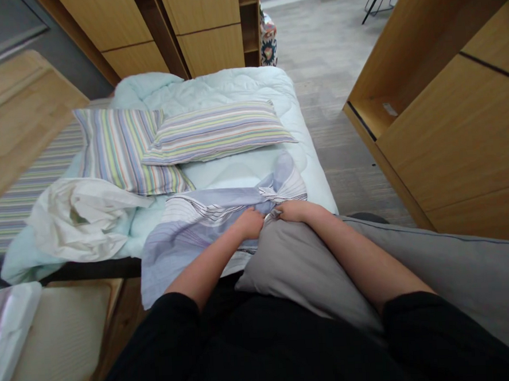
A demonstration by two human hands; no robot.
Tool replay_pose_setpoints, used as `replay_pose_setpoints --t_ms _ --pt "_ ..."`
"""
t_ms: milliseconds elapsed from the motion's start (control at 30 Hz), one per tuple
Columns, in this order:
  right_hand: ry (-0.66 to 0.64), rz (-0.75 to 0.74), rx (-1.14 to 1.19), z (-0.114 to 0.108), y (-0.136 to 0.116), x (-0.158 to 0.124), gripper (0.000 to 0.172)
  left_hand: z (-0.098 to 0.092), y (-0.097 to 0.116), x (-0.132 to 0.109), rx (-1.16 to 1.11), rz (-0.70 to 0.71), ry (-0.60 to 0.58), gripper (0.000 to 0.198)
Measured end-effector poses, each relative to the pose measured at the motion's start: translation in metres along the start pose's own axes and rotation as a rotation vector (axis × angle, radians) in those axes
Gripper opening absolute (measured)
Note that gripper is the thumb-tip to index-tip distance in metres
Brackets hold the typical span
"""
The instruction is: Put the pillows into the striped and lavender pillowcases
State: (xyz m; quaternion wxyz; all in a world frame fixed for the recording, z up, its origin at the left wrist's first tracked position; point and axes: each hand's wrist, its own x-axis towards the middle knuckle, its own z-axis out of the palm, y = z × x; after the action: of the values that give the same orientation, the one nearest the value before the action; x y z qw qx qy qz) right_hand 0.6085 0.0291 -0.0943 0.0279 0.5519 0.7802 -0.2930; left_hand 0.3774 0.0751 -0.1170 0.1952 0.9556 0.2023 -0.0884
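A grey pillow [302,262] leans against my body, its gathered top corner lying between my two hands. My right hand [293,210] is closed on that corner from the right. My left hand [250,223] is closed at the corner's left side, fingers curled down; their tips are hidden. Beneath both hands a lavender patterned cloth [167,247] with white and black dotted bands lies crumpled, one end hanging over the bed's near edge. Whether my fingers also grip this cloth, I cannot tell.
Two striped pillows [216,132] lie on a pale mint quilt [248,84], with a crumpled white cloth [79,218] at left. A grey cushion [449,265] is on the right. Wooden cabinets [211,43] stand behind the bed, another cabinet [462,132] at right, a cream seat [69,334] lower left.
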Motion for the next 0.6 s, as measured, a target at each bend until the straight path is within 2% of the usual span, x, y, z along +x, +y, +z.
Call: replay_pose_setpoints --t_ms 67,167,300,367,433,600 --pt "-0.009 0.027 -0.034 -0.001 -0.003 -0.002 0.031 -0.01 -0.002 -0.009 0.202 0.075 -0.06 0.02" --pt "0.039 0.004 -0.069 0.003 -0.018 -0.001 0.029 -0.031 0.004 -0.024 0.264 0.13 -0.012 0.02" --pt "0.109 -0.217 -0.056 0.01 -0.035 0.009 0.026 -0.047 0.02 -0.04 0.232 0.242 0.02 0.016" --pt "0.118 -0.307 -0.025 0.011 -0.034 0.018 0.028 -0.044 0.027 -0.047 0.264 0.282 0.018 0.017" --pt "0.118 -0.326 -0.008 0.011 -0.028 0.028 0.028 -0.036 0.032 -0.056 0.303 0.294 0.009 0.016" --pt "0.118 -0.331 0.008 0.018 -0.025 0.053 0.015 -0.015 0.051 -0.081 0.32 0.203 -0.018 0.017"
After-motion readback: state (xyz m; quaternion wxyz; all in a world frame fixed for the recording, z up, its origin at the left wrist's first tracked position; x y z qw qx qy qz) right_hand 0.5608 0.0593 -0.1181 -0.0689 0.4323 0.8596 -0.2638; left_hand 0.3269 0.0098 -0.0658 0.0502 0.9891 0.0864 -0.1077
